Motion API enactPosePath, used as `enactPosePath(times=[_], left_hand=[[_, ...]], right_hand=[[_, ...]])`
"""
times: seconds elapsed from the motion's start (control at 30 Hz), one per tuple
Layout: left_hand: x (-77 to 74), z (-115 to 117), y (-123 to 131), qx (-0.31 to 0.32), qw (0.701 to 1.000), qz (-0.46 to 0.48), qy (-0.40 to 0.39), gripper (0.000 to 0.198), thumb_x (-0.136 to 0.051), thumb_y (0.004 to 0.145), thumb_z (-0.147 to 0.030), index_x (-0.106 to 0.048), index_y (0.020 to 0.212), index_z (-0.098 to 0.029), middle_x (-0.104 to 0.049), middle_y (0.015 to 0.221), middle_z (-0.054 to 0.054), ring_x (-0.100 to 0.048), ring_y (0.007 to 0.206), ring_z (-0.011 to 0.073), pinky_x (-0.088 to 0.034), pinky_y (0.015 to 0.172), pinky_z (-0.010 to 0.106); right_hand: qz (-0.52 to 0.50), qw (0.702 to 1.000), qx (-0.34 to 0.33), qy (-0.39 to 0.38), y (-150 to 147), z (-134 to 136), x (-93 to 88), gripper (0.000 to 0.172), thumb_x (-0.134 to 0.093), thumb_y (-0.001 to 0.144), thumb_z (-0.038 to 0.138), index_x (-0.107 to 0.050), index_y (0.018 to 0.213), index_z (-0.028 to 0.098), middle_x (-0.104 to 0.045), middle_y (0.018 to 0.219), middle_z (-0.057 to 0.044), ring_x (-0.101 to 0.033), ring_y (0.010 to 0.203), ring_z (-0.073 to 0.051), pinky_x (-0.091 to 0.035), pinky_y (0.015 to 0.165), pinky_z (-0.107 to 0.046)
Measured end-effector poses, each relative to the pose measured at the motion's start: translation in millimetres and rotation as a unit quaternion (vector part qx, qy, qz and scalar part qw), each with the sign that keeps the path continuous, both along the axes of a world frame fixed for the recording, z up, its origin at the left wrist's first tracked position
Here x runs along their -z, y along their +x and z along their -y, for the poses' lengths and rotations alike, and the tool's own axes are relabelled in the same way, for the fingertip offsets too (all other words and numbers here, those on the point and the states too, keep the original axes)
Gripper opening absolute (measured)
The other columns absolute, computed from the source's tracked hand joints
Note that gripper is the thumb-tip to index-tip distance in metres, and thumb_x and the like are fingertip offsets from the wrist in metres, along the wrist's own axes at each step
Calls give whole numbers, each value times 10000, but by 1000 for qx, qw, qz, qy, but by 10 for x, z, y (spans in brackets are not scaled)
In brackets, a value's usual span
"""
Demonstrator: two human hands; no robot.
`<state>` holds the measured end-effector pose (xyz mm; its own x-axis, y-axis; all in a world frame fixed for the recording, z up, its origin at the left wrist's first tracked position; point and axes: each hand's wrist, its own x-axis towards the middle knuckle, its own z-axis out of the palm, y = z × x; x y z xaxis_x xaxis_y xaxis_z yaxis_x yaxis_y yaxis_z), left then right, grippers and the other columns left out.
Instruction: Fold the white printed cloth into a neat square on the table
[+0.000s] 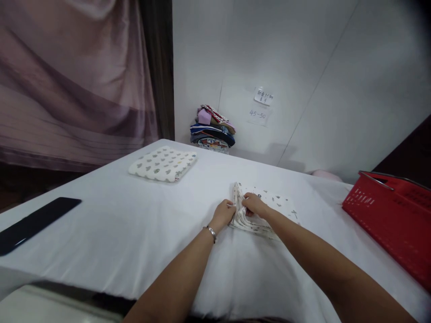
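Observation:
A white cloth with small dark prints lies folded in layers on the white-covered table. At its left edge, the layers are lifted between my two hands. My left hand, with a silver bracelet at the wrist, pinches the outer left edge. My right hand grips the layers just to the right, its fingertips partly hidden in the fold. Farther back on the left rests another folded white cloth with grey prints, apart from both hands.
A red plastic basket stands at the table's right edge. On the left lies a flat black object. Beyond the far edge rises a stack of folded fabrics, near paper notes on the wall. A pinkish curtain hangs left.

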<state>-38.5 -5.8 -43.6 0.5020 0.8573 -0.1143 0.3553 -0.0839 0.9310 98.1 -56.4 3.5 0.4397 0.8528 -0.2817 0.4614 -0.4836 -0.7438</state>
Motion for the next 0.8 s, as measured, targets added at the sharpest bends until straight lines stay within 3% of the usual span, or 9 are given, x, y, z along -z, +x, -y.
enactPosePath(times=[0.3, 0.53, 0.67, 0.8], left_hand=[[-154, 15, -47, -12, 991, -41, 128, 215, -515, 783, -334, -642, 835, -169, -673, 909, 68, -584, 803, 162, -392, 698, 240], [-279, -260, 182, -1, 992, -77, 96, 244, -493, 786, -316, -677, 794, -156, -692, 822, 66, -594, 748, 151, -377, 638, 226], [-236, -309, 264, 10, 993, -79, 92, 259, -498, 778, -324, -685, 774, -144, -693, 827, 83, -602, 759, 166, -382, 646, 236], [-149, -321, 254, 22, 993, -73, 91, 241, -502, 769, -282, -682, 868, -155, -685, 936, 81, -603, 852, 177, -393, 697, 233]], right_hand=[[-40, 999, -1, 14, -65, 65, -14, 145, -492, 696, 159, -496, 840, 171, -469, 345, 54, -508, 355, -143, -367, 344, -189], [-74, 997, -8, 11, -54, 88, -22, 103, -485, 733, 188, -494, 834, 172, -483, 363, 57, -494, 339, -116, -365, 347, -171], [-94, 995, -11, 24, -52, 127, -21, 89, -491, 774, 254, -484, 822, 180, -494, 386, 60, -488, 347, -103, -365, 352, -165], [-139, 988, -18, 67, -76, 176, -56, 222, -484, 813, 394, -467, 754, 181, -527, 490, 49, -475, 356, -77, -337, 340, -163]])
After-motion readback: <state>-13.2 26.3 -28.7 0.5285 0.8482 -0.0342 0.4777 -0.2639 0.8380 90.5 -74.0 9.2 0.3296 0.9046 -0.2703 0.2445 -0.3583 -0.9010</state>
